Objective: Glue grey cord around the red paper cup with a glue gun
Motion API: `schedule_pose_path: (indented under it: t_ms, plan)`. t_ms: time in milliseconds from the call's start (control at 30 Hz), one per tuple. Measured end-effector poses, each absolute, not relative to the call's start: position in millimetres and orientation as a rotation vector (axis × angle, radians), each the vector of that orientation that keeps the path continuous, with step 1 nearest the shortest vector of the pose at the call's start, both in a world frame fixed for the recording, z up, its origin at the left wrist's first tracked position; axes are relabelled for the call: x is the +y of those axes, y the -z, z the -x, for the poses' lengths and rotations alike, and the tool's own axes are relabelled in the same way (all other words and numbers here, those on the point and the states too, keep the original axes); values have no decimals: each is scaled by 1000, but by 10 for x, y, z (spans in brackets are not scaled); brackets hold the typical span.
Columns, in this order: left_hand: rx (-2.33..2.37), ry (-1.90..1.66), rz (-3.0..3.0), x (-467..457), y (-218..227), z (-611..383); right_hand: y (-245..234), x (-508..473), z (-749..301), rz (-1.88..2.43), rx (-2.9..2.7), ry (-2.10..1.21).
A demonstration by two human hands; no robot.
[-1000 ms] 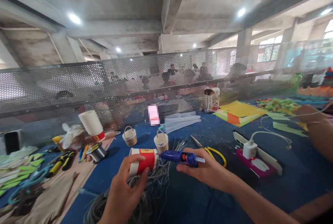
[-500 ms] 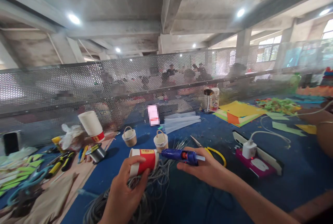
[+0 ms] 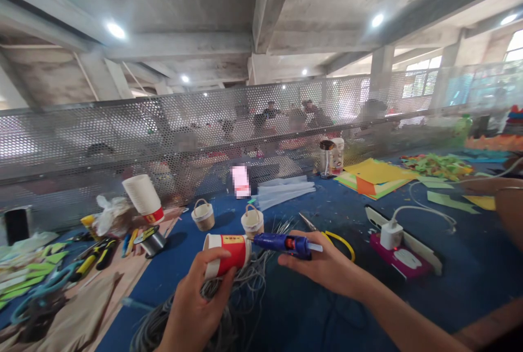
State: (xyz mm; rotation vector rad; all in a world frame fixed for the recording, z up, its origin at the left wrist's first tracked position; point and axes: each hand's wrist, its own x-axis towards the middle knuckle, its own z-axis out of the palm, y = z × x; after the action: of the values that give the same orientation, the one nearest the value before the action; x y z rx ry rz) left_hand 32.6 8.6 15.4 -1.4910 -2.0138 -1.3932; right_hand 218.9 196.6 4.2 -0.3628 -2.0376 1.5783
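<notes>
My left hand [image 3: 200,295] is wrapped round a red and white paper cup [image 3: 235,256], which lies on its side in the air above a tangle of grey cord [image 3: 163,322]. My right hand [image 3: 321,270] grips a blue glue gun [image 3: 281,244] with a clear glue stick poking out of its back end. The gun's nozzle points left at the cup's right end, touching or very close to it; I cannot tell which. Just behind stand two small woven baskets with handles, one on the left [image 3: 203,218] and one on the right [image 3: 252,222].
Pliers with yellow handles [image 3: 339,240] lie beyond my right hand. A magenta power strip [image 3: 404,259] with a white charger sits to the right. A stack of paper cups [image 3: 143,196] and a wire spool [image 3: 150,242] stand at left. Behind runs a perforated metal screen [image 3: 204,128].
The cup in my left hand has turned and shifted very slightly to the right, closer to the nozzle. My right hand and the glue gun stay nearly still.
</notes>
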Motion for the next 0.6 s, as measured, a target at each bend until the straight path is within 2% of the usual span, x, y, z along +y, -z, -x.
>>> schedule_pose_path:
  t_ms: [367,600]
  plan:
    - [-1970,1327,1517,77,-133,-299,-199,1934,-2184,411,-2065,-1631]
    - [-1965,1440,1484,92,-114,-291,-311,1952,-2151,451,-2058,-1599]
